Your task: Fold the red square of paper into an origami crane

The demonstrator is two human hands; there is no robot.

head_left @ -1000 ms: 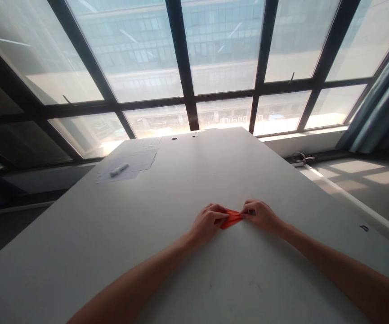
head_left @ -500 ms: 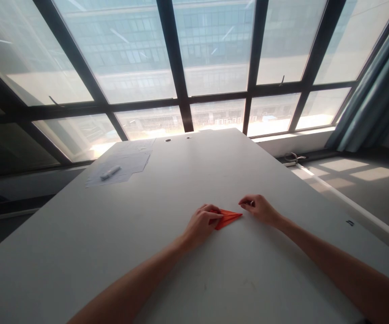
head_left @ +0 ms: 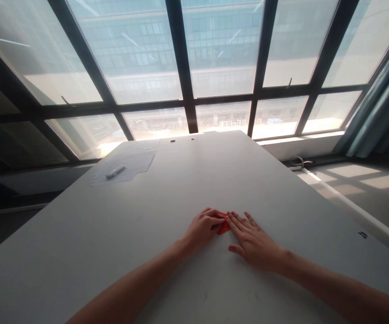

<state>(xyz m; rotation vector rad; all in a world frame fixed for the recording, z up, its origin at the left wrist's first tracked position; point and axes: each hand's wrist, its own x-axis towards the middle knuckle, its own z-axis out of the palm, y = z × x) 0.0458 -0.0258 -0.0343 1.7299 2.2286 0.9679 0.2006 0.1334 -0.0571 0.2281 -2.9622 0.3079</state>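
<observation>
A folded piece of red-orange paper (head_left: 224, 227) lies on the white table (head_left: 167, 198), mostly covered by my hands. My left hand (head_left: 203, 227) grips its left end, with the fingers bent and pressed together on the paper. From the right, my right hand (head_left: 250, 236) lies flat over the paper's pointed right end. Its fingers are stretched out and the thumb stands apart, on the near side. The fingertips of my two hands almost meet above the paper.
White paper sheets (head_left: 143, 163) lie at the table's far left, with a white tube-like object (head_left: 115, 172) on them. A small dark mark (head_left: 362, 235) is near the right edge. Large windows (head_left: 221, 49) stand behind the table, and a blue-grey curtain (head_left: 376, 99) hangs at right.
My right hand has moved left and nearer, from beside the paper's tip to flat on top of it, and its fingers have straightened. My left hand keeps its hold. The view has shifted slightly.
</observation>
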